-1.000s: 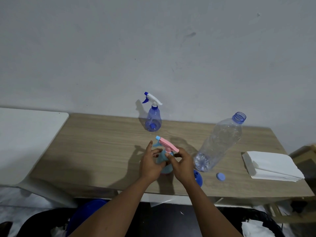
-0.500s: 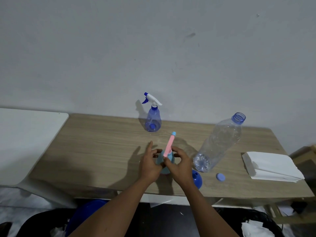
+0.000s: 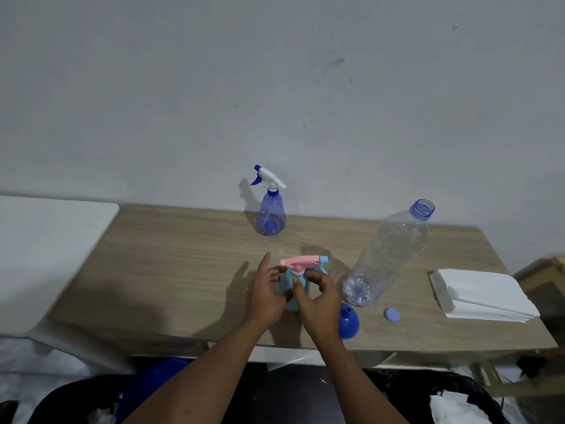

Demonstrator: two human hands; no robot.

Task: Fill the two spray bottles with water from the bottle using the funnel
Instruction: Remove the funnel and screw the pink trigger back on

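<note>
Head view: the light-blue spray bottle (image 3: 286, 284) is held upright near the table (image 3: 183, 258) front edge, its body gripped by the left hand (image 3: 266, 298) and its collar pinched by the right hand (image 3: 321, 301). The pink spray head (image 3: 301, 261) is laid 9-to-3, with the nozzle toward 3 o'clock. A twist of the head is judged underway, on or off untold. If off, the funnel (image 3: 348, 325) at 4 o'clock is needed next.

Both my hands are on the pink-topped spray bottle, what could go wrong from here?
The uncapped water bottle stands close beside your right hand, which grips the pink-topped spray bottle; a stray bump might tip it. The blue funnel sits near the front edge of the table by your right wrist and could be knocked off.
</note>
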